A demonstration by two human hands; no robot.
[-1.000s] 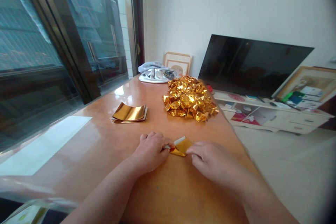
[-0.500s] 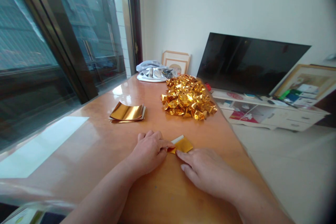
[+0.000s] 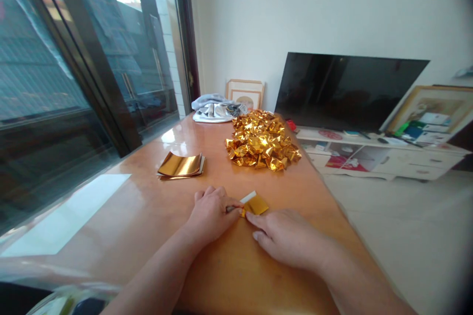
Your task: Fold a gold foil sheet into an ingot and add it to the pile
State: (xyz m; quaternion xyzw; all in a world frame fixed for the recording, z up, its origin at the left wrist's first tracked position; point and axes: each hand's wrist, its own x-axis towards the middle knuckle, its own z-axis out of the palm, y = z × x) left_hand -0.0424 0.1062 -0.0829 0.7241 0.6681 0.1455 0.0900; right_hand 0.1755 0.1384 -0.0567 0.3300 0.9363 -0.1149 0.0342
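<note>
A small folded square of gold foil paper (image 3: 254,205) with a pale strip along its far edge lies on the wooden table (image 3: 148,206). My left hand (image 3: 210,214) rests just left of it, fingers closed on a thin dark stick (image 3: 231,208) whose tip reaches the foil. My right hand (image 3: 284,236) lies on the table to the right, with its index fingertip touching the foil's lower left corner.
A heap of crumpled gold foil pieces (image 3: 262,141) and a stack of flat gold sheets (image 3: 181,166) lie farther up the table. Beyond are a silvery bundle of cloth (image 3: 216,110) and a leaning picture frame (image 3: 244,93). A glass door (image 3: 84,44) runs along the left.
My right hand has slid toward me and left, its fingertip moving from the foil's right side to its lower left corner. The foil strip sits slightly differently, and the view has tilted a little.
</note>
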